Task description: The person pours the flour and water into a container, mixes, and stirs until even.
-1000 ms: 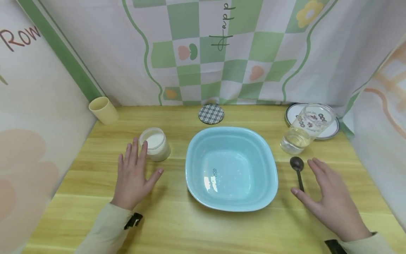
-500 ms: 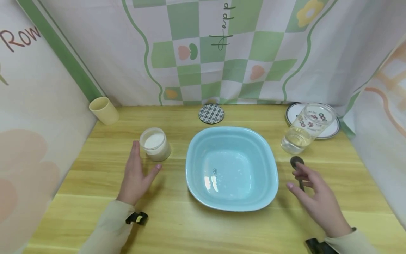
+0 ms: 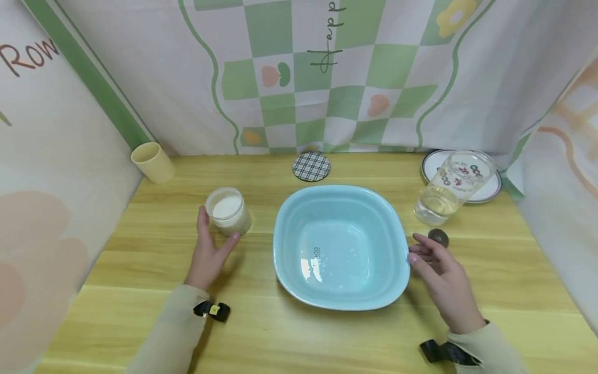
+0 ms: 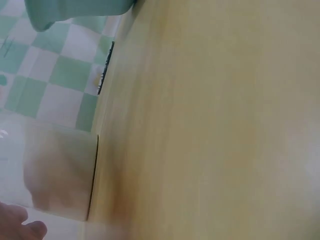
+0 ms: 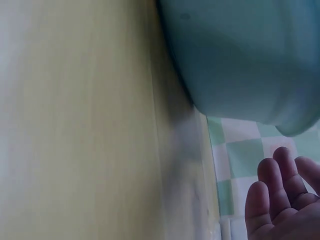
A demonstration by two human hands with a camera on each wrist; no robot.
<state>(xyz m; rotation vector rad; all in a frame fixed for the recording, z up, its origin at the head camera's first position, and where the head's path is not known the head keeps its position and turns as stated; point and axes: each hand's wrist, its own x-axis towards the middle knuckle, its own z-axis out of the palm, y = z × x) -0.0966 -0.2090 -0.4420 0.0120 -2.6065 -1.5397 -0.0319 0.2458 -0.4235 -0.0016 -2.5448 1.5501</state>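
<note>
My left hand (image 3: 208,257) is at the near left side of a clear jar (image 3: 237,222) of white granules, fingers along its left and thumb by its front. In the left wrist view the jar (image 4: 62,170) stands close to the fingertips (image 4: 35,229); whether they touch it I cannot tell. By the right rim of a light blue basin (image 3: 343,304), my right hand (image 3: 446,285) has its fingers loosely bent, holding nothing. The right wrist view has the basin (image 5: 240,60) just above those fingers (image 5: 272,182). Partly hidden behind that hand lies a dark spoon (image 3: 438,237), its round bowl showing.
Behind the spoon stands a glass (image 3: 436,205) with pale yellow liquid, in front of a dark-rimmed white plate (image 3: 490,191). A checked round coaster (image 3: 311,167) lies behind the basin. At the back left is a yellow cup (image 3: 156,165). Printed cloth (image 3: 310,114) walls surround the wooden table (image 3: 289,337).
My left hand has shifted right, from left of the jar to close beside it. My right hand has moved left, over the spoon handle and up to the basin's rim.
</note>
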